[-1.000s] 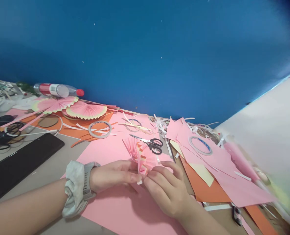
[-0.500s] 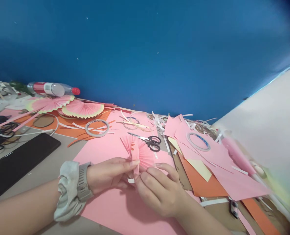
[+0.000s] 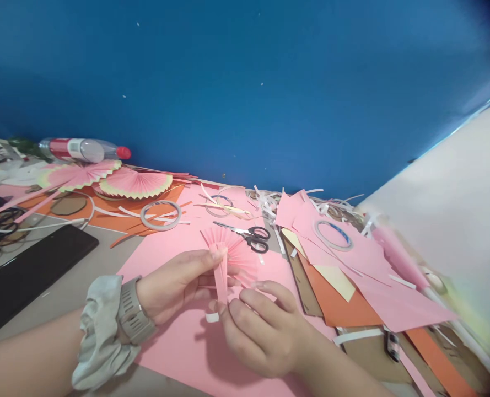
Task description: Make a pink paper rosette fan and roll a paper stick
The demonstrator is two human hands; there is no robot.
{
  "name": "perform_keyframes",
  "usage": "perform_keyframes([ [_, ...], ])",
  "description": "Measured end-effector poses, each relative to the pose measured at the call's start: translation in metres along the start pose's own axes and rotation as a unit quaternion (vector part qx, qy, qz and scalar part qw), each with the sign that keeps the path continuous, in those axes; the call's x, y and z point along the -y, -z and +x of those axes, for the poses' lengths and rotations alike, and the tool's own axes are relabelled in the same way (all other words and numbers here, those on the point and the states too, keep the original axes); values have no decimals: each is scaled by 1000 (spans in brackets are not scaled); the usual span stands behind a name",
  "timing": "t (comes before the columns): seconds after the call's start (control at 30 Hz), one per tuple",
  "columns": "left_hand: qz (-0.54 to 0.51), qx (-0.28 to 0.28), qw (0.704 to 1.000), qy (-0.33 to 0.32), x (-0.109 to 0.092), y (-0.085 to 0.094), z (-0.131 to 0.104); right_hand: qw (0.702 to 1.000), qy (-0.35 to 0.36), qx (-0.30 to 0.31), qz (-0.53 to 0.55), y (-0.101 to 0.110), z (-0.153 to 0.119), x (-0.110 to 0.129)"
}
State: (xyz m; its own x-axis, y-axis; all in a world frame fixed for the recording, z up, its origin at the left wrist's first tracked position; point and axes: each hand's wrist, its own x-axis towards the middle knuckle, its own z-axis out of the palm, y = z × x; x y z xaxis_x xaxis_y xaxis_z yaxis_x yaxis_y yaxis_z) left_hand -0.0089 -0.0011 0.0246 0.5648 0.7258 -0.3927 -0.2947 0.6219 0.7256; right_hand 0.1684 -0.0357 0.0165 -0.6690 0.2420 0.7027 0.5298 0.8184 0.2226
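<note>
Between my hands is a pink pleated paper fan, its folds spread out to the right. My left hand pinches the upper part of the fan's folded edge between thumb and fingers. Lower down, my right hand is closed on the bottom end of that edge. A small white strip sticks out at the fan's lower end, by my right fingertips. Below the hands lies a large pink sheet. Black-handled scissors rest on it just beyond the fan.
Tape rolls and paper strips lie behind. At the left are a black phone, finished yellow-edged fans and a plastic bottle. Pink sheets, orange paper and a utility knife lie right. A blue wall stands behind.
My left hand has slid up the fan's folded edge, baring more of it. My right hand has shifted slightly down and left. The white strip now shows lower and further left.
</note>
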Motion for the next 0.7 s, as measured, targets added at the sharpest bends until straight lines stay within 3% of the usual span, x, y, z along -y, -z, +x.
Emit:
perform_keyframes([
  [0.23, 10, -33, 999, -3, -3, 5, 3, 1000, 13, -13, 9, -4, -1, 1],
  [0.7, -31, -5, 999, 7, 8, 4, 3, 998, 45, 11, 40, -8, 0, 4],
])
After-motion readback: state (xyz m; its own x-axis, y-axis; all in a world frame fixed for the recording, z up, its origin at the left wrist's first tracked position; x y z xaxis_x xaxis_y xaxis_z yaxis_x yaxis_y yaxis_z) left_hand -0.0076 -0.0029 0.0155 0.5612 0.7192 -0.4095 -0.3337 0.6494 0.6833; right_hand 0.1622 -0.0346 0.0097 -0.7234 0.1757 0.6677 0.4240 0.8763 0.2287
